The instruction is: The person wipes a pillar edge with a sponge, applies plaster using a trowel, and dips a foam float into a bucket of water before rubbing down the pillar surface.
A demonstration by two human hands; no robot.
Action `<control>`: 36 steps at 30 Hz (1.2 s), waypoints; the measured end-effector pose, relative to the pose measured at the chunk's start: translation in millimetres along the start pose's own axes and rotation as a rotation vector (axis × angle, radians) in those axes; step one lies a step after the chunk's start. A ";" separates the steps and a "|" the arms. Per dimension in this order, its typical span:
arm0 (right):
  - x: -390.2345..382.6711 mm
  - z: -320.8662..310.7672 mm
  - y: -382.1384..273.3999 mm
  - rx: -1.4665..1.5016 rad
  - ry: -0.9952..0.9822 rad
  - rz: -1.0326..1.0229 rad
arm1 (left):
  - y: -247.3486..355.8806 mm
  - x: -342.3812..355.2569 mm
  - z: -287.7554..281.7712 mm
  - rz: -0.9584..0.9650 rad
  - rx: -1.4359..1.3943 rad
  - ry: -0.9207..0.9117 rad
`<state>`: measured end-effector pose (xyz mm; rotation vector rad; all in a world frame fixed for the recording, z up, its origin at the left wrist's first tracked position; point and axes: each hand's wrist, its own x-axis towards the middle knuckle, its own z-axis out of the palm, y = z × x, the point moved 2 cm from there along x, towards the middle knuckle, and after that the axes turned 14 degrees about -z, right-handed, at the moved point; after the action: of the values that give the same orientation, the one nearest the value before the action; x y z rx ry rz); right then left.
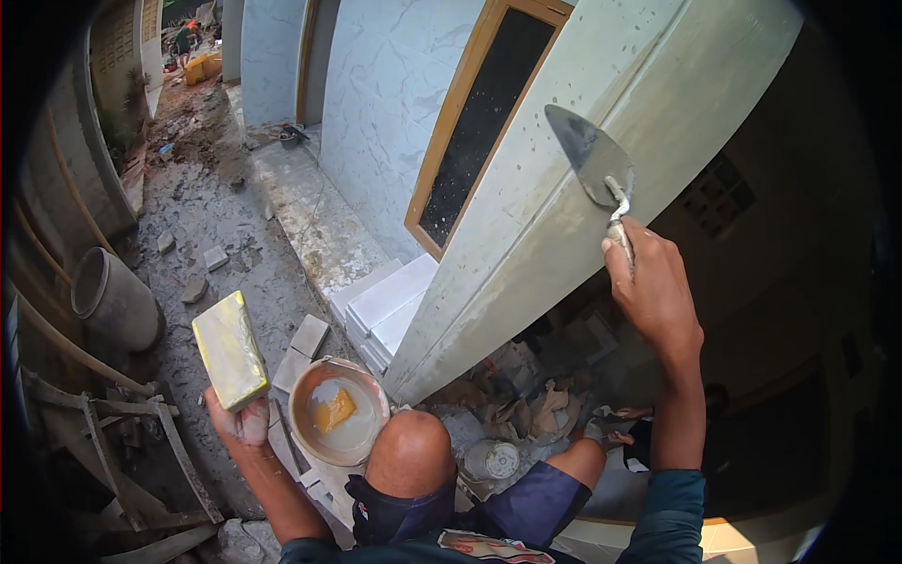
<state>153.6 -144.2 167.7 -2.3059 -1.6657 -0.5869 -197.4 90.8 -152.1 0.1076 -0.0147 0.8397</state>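
My left hand (246,418) grips a rectangular yellow sponge block (228,348), its broad face smeared with pale grey residue. In my right hand (648,287) is a metal pointed trowel (592,155), held by its handle; its blade lies over or against the long pale plastered column face (554,244), though contact is unclear. Beside my raised knee, near my left hand, a round tub (308,428) holds cloudy water and an orange-yellow piece (336,409).
A grey barrel (122,305) and wooden trestles (122,442) line the left of the muddy passage. White boards (390,301) lie stacked beside the column, below a wood-framed dark pane (484,122). A bucket (490,461) and rubble sit lower right, where another person (639,442) is partly visible. Someone (183,42) is far back.
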 end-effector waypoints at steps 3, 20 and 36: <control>-9.7 26.6 -4.2 -0.066 -0.232 -0.029 | 9.0 -4.1 -0.1 0.013 0.039 0.112; 6.0 51.6 -9.2 0.076 -0.179 0.011 | -52.9 35.1 40.5 -0.195 0.004 0.060; -65.3 133.1 -4.6 0.371 -0.122 0.263 | -141.7 102.1 77.3 -0.429 0.051 -0.056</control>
<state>155.8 -142.9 19.4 -2.2618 -1.3463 -0.0745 -21.6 64.9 -82.1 0.1755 -0.0223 0.4086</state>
